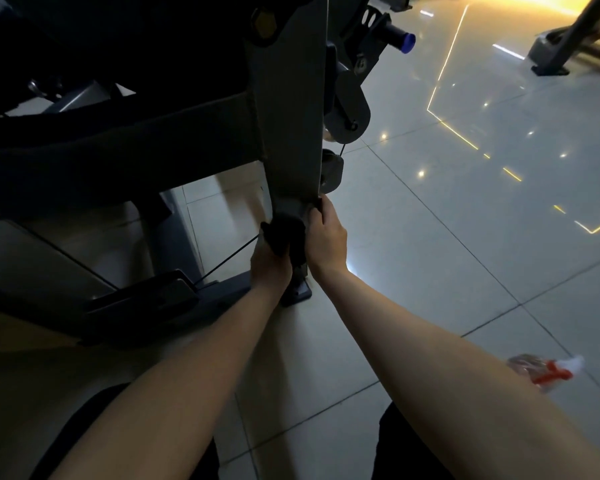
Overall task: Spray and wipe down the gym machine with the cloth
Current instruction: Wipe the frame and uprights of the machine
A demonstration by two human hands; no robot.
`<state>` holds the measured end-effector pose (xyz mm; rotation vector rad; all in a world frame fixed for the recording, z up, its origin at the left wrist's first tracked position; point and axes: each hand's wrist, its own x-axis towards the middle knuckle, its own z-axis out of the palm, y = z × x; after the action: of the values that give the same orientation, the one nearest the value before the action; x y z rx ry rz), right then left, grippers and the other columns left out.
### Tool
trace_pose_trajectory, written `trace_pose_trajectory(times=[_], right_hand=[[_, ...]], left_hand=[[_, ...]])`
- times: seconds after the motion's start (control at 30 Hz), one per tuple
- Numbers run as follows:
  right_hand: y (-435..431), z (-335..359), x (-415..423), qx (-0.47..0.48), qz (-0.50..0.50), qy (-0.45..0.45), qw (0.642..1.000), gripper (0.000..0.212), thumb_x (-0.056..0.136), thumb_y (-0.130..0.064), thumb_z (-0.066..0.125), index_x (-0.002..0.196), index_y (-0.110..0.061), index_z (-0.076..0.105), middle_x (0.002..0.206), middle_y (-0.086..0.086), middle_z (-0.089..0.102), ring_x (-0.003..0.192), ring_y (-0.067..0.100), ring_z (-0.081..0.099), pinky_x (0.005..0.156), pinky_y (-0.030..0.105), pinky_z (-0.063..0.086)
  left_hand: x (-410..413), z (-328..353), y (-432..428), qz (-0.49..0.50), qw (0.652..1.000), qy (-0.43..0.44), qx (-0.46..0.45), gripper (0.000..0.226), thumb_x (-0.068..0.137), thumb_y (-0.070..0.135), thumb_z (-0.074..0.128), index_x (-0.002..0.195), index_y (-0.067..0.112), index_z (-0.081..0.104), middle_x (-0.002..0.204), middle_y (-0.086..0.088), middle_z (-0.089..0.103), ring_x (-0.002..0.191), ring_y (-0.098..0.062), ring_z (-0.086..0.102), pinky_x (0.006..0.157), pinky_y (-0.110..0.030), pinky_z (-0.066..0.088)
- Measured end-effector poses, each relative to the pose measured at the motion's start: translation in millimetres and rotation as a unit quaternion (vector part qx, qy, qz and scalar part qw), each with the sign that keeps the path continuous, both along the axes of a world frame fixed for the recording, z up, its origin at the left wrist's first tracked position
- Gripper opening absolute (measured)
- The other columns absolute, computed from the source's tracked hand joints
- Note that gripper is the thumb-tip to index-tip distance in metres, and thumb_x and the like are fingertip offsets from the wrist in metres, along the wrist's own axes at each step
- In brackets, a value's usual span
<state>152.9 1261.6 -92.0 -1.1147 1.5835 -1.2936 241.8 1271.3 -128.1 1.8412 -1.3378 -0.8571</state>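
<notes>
Glossy tiled floor (465,271) beneath gym machine (291,116)

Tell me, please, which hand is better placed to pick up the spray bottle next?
Probably the right hand: the spray bottle lies on the floor by the right forearm, while the left hand grips the cloth across the post.

Surface and material record, seven items
Grey upright post of the gym machine (291,133): painted metal, smooth, dull satin sheen. Dark wiping cloth (284,233): soft fabric, matt, crumpled. Pale square floor tiles (465,271): hard, highly glossy, mirroring lights. Blue round end cap (407,43): smooth plastic. Clear spray bottle with red trigger (541,372): glossy plastic, blurred. Thin black cable (229,258): matt. Flat grey foot plate (298,293): metal, matt.
</notes>
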Motion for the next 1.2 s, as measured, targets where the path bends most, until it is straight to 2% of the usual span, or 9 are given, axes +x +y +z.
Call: trace_pose_trajectory(times=[0.1,0.17,0.33,0.43,0.6,0.77,0.87,0.97,1.2], right_hand=[[-2,-4,4,-0.006,-0.016,-0.002,1.000,0.035,0.097,-0.038,0.033,0.123,-0.035,0.056,0.114,-0.005,0.066,0.103,0.017,0.060,0.091,0.047,0.053],[-2,-5,7,-0.015,-0.028,-0.001,0.999,0.035,0.099,-0.039,0.033,0.121,-0.031,0.058,0.112,-0.003,0.067,0.101,0.017,0.061,0.091,0.047,0.053],[-4,-4,15,-0.036,-0.049,0.005,0.998,0.045,0.096,-0.046,0.029,0.122,-0.025,0.059,0.115,0.003,0.067,0.103,0.020,0.060,0.089,0.044,0.052],[-4,-6,11,-0.037,-0.044,0.015,0.998,0.044,0.097,-0.041,0.030,0.126,-0.024,0.059,0.118,0.003,0.066,0.106,0.021,0.060,0.089,0.040,0.050],[-3,-8,4,-0.022,-0.025,0.027,0.999,0.033,0.103,-0.031,0.033,0.126,-0.028,0.057,0.116,0.000,0.066,0.104,0.020,0.060,0.090,0.045,0.052],[1,-1,2,-0.008,-0.014,0.011,1.000,0.033,0.102,-0.030,0.033,0.126,-0.028,0.057,0.111,-0.002,0.065,0.102,0.021,0.059,0.091,0.048,0.052],[5,3,3,-0.011,-0.004,0.001,1.000,0.034,0.099,-0.034,0.035,0.124,-0.028,0.058,0.109,-0.002,0.066,0.100,0.021,0.060,0.090,0.050,0.052],[6,6,3,-0.013,-0.011,-0.015,1.000,0.035,0.099,-0.041,0.035,0.120,-0.028,0.060,0.107,0.000,0.066,0.099,0.021,0.060,0.090,0.050,0.051],[4,4,3,-0.020,-0.012,-0.010,1.000,0.048,0.096,-0.055,0.030,0.120,-0.026,0.060,0.109,-0.004,0.066,0.103,0.020,0.060,0.093,0.051,0.051]], left_hand=[[-7,31,10,0.032,0.991,0.027,-0.129,0.030,0.105,0.028,0.050,0.133,0.017,0.049,0.119,0.004,0.062,0.107,-0.011,0.063,0.073,-0.010,0.044],[-7,48,13,0.014,0.981,0.056,-0.185,0.041,0.105,0.029,0.051,0.143,0.017,0.044,0.127,0.011,0.056,0.106,0.008,0.056,0.079,-0.003,0.043],[1,53,3,-0.028,0.974,0.049,-0.218,0.061,0.104,0.033,0.050,0.158,0.017,0.026,0.158,-0.004,0.037,0.143,-0.016,0.039,0.112,-0.024,0.038],[0,42,0,-0.037,0.975,0.061,-0.208,0.063,0.104,0.030,0.051,0.159,0.018,0.022,0.158,-0.003,0.037,0.141,-0.013,0.039,0.100,-0.003,0.036],[4,23,-2,-0.048,0.982,0.041,-0.175,0.054,0.104,0.028,0.051,0.153,0.020,0.029,0.143,0.005,0.047,0.120,0.001,0.048,0.086,-0.003,0.046],[4,22,-2,-0.030,0.989,0.029,-0.139,0.040,0.103,0.027,0.055,0.139,0.018,0.042,0.120,0.006,0.057,0.106,-0.013,0.061,0.065,-0.006,0.045],[1,35,3,-0.012,0.985,0.042,-0.165,0.041,0.102,0.033,0.055,0.140,0.021,0.044,0.127,0.001,0.060,0.112,-0.015,0.062,0.082,-0.021,0.054],[-1,51,4,-0.011,0.979,0.053,-0.197,0.063,0.102,0.034,0.056,0.157,0.021,0.028,0.157,0.001,0.041,0.139,-0.011,0.041,0.107,-0.020,0.036],[2,44,-5,-0.033,0.973,0.067,-0.217,0.074,0.101,0.032,0.058,0.161,0.022,0.017,0.163,0.001,0.031,0.147,-0.015,0.033,0.117,-0.032,0.036]])
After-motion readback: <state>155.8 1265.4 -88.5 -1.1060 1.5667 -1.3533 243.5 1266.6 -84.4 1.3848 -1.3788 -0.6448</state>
